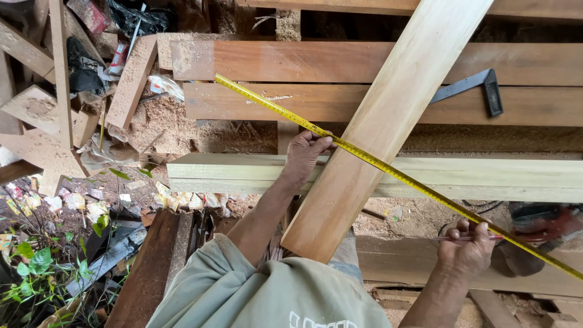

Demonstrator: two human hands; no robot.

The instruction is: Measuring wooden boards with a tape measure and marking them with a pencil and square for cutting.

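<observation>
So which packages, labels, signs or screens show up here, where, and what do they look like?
Yellow tape measure: printed scale, stretched diagonally across the pale plank, left hand pinning it, right hand holding it.
Crumpled wrappers: small, yellowish-white, on the ground at left.
Red packet: upper left among scrap wood.
No signs or screens.

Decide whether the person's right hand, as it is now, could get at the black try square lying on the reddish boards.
Probably not at once: the right hand holds the yellow tape and a pencil, and the try square lies far beyond, though nothing blocks the way.
</observation>
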